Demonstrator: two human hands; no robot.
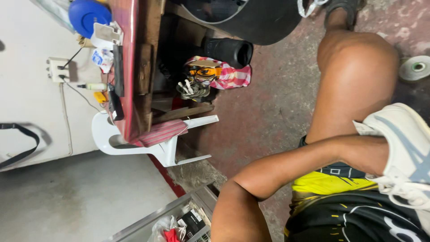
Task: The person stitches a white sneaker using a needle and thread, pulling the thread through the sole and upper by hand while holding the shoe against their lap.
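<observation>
A bent bare arm (286, 168) crosses the lower part of the view, and by its side I take it for my left. Its wrist ends at a white sneaker with grey stripes (403, 148) at the right edge. The sneaker hides my left hand, so I cannot tell how it grips. My right hand is out of sight. A bare knee (358, 67) rises above the arm, with a dark shoe (340, 11) on that foot at the top. Yellow and black sportswear (340, 197) shows at the bottom right.
The view is turned sideways. A red wooden table (130, 67) holds a blue lid (87, 15) and small clutter, with a white plastic chair (152, 148) beside it. A striped cloth with tools (215, 76), a black tyre (251, 18), a grinding disc (416, 67) and a metal crate (179, 219) lie around.
</observation>
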